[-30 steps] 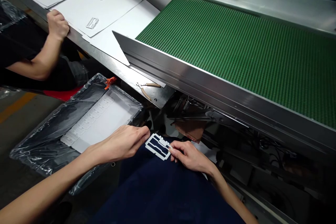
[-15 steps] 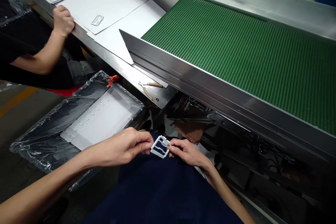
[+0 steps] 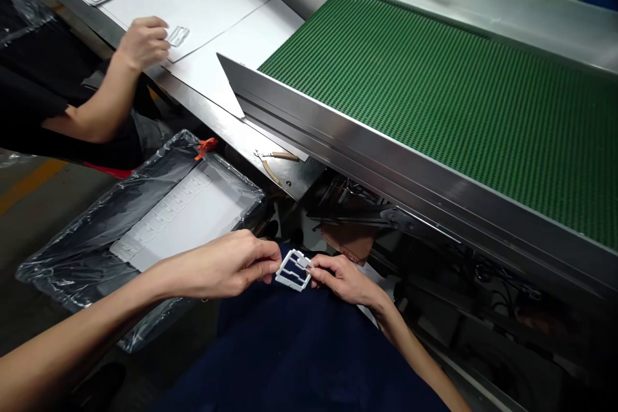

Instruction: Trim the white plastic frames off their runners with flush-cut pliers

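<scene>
A small white plastic frame [image 3: 294, 284] with a crossbar and cut-out openings is held over my dark blue lap. My left hand [image 3: 236, 265] pinches its left side between thumb and fingers. On the opposite edge, my right hand [image 3: 344, 279] grips it with thumb and index finger; the fingertips cover part of that edge. Left of my hands stands a bin lined with clear plastic [image 3: 72, 241]. Inside it, a white sheet [image 3: 203, 219] carries a row of similar flat white parts [image 3: 167, 212].
Nippers with tan handles [image 3: 277, 164] lie on the metal table corner. A green conveyor belt [image 3: 449, 103] with a metal side rail [image 3: 357, 135] runs to the right. A co-worker's hand [image 3: 145, 45] is by another white frame [image 3: 179, 37] on paper sheets [image 3: 232, 6].
The co-worker's hand has moved right from the table edge to the white frame on the paper. My hands and the frame they hold have barely shifted.
</scene>
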The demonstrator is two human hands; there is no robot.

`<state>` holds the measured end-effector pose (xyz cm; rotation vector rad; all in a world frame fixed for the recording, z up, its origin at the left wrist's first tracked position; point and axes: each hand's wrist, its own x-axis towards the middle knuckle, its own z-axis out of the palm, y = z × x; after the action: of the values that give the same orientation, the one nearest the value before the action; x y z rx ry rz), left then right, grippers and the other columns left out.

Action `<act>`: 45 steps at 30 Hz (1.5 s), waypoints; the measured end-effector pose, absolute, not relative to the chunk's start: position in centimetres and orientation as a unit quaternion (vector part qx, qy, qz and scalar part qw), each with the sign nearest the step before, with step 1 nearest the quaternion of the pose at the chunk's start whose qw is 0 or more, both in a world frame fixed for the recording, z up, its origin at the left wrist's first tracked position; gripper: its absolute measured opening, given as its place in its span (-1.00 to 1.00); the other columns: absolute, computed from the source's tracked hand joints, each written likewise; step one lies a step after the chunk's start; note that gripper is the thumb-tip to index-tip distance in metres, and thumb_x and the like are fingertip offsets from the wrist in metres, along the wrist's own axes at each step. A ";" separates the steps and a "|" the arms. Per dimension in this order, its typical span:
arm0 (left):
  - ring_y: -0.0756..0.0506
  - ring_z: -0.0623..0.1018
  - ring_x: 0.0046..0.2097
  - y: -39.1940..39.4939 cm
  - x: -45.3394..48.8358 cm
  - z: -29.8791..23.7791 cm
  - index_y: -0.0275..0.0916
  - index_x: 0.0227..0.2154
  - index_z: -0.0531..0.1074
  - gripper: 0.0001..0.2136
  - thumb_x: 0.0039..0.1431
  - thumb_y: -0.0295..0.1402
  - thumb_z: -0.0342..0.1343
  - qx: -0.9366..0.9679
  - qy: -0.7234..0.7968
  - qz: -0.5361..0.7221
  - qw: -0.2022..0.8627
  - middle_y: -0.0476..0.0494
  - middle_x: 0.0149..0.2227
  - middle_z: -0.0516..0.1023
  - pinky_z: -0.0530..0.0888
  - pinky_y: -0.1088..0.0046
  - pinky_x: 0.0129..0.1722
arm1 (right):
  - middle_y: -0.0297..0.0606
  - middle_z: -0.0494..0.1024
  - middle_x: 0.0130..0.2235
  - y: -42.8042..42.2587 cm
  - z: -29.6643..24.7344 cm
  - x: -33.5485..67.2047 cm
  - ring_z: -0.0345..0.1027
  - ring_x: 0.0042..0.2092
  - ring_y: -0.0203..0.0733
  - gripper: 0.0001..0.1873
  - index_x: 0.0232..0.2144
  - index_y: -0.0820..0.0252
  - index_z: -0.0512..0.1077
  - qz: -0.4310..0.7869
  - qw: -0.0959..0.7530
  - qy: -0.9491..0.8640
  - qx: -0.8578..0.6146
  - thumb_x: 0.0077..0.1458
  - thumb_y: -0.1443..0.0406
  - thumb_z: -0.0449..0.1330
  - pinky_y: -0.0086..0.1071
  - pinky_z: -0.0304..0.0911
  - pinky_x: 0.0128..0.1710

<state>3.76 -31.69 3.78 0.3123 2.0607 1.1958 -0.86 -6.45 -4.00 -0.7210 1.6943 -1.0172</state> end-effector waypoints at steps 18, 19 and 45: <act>0.08 0.12 -0.64 -31.4 3.2 3.7 -0.25 -0.60 0.19 -0.79 0.14 -0.39 -0.04 0.169 0.819 0.419 0.353 0.08 -0.67 0.11 0.03 0.53 -0.65 | -0.37 0.48 -0.41 -6.2 -3.9 -0.8 0.32 -0.38 -0.36 -0.70 -0.34 0.18 0.37 -0.378 0.492 0.708 -0.337 0.25 0.17 -0.08 -0.51 0.12 -0.36; 0.08 0.11 -0.63 -31.4 3.2 3.7 -0.25 -0.60 0.17 -0.78 0.14 -0.39 -0.05 0.164 0.819 0.421 0.354 0.08 -0.67 0.11 0.03 0.53 -0.65 | -0.37 0.48 -0.41 -6.2 -4.0 -0.8 0.32 -0.38 -0.36 -0.70 -0.33 0.18 0.37 -0.381 0.496 0.705 -0.335 0.25 0.17 -0.08 -0.51 0.12 -0.37; 0.02 0.34 -0.51 -32.6 4.0 2.6 -0.27 -0.42 0.44 -0.76 0.21 -0.26 -0.05 0.071 0.727 0.519 0.444 -0.04 -0.47 0.49 0.20 0.51 -0.55 | -0.36 0.48 -0.42 -6.4 -3.9 -0.8 0.31 -0.39 -0.36 -0.71 -0.37 0.19 0.36 -0.382 0.501 0.702 -0.331 0.25 0.19 -0.08 -0.50 0.11 -0.37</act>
<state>3.97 -32.65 2.64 0.1752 1.8016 1.2876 -0.84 -6.43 -3.94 -0.8001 1.6974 -0.9240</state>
